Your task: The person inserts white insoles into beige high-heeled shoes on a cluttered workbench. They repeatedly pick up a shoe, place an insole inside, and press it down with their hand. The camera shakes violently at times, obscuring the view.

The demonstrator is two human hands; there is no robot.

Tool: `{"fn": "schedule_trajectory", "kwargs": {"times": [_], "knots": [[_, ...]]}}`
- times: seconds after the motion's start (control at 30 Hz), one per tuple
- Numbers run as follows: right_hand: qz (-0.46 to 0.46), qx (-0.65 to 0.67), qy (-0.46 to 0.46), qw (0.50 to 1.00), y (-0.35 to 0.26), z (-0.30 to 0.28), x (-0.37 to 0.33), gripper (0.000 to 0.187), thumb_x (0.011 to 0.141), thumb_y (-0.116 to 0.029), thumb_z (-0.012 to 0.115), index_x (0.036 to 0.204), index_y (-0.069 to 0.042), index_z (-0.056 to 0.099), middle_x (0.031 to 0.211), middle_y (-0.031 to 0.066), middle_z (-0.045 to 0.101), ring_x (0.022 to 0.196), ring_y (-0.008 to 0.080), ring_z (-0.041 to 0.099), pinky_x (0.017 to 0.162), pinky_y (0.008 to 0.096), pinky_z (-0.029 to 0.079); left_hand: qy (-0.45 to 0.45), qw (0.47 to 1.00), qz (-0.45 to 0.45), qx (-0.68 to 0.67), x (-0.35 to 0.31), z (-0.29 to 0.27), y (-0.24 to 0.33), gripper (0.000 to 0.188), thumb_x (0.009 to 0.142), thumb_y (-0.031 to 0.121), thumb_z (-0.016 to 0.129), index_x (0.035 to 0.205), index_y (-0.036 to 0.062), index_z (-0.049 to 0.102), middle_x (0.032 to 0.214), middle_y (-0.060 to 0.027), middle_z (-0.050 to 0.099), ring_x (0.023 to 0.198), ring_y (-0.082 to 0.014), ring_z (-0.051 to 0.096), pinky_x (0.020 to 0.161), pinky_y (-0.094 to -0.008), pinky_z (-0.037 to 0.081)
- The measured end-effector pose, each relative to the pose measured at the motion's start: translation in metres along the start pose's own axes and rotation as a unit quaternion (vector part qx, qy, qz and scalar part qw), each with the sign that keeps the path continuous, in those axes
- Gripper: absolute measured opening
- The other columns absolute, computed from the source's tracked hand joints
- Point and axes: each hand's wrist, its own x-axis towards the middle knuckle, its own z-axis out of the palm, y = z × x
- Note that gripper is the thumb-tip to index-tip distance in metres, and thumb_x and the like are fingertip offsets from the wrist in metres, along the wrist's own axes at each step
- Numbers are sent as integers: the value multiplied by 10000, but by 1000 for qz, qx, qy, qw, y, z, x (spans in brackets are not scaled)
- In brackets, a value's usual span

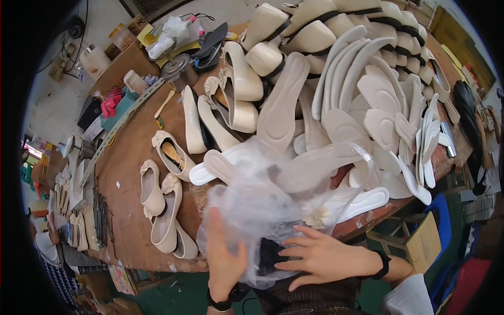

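A crumpled clear plastic bag bulges at the table's near edge, blurred in places. Against its left side is my left hand, its thumb apart from the upward-stretched fingers, partly smeared. My right hand lies over the bag's lower right part, fingers spread and gripping nothing. A dark patch shows between the hands. Beside the bag are a white insole and a beige shoe flower. Left of it stand several beige flats with flowers; one shoe has a brown thing inside.
Beige insoles and stacked wedge shoes pile up across the brown table. A small brush and a metal canister lie toward the back left. A wooden stool stands at the right. Other people's arms show at both sides.
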Motion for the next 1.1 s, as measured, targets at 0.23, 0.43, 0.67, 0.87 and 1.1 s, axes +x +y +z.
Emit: {"fn": "schedule_trajectory", "kwargs": {"times": [0.23, 0.43, 0.67, 0.87, 1.1], "knots": [[282, -79, 111, 950, 43, 5, -14, 190, 828, -146, 665, 988, -47, 635, 928, 143, 641, 894, 336, 622, 680, 437, 531, 153, 984, -19, 84, -10, -12, -28, 966, 672, -137, 413, 1558, 5, 55, 1590, -224, 203, 1474, -312, 221, 1186, -373, 157], [318, -139, 63, 936, 53, 35, -14, 232, 773, -112, 699, 976, -29, 624, 937, 146, 637, 827, 345, 620, 654, 454, 509, 205, 979, 5, 21, -14, -21, -33, 996, 769, -53, 581, 1568, 68, 0, 1498, -239, 392, 1289, -281, 485, 1081, -359, 343], [258, 14, 87, 962, 30, -8, 1, 175, 783, -124, 723, 927, -46, 662, 853, 138, 626, 736, 340, 634, 631, 441, 494, 142, 986, -77, 26, -38, -18, -31, 994, 771, 12, 633, 1557, 24, 24, 1520, -261, 331, 1343, -330, 426, 1102, -391, 326], [105, 104, 75, 986, 5, 9, 41, 341, 809, -90, 705, 1126, -58, 582, 943, 118, 564, 794, 342, 621, 656, 431, 510, 162, 982, -63, 70, -51, 5, -33, 1005, 750, 76, 680, 1530, -48, 60, 1560, -289, 199, 1439, -395, 251, 1147, -447, 258], [224, -281, 410, 838, 23, 17, -20, 480, 800, -23, 650, 1270, 3, 553, 1363, 270, 469, 1307, 458, 411, 1096, 552, 285, 55, 990, 107, 78, -58, -22, -12, 1159, 647, 546, 839, 1473, -38, 274, 1474, -319, 332, 1314, -495, 391, 1060, -583, 330]]}}
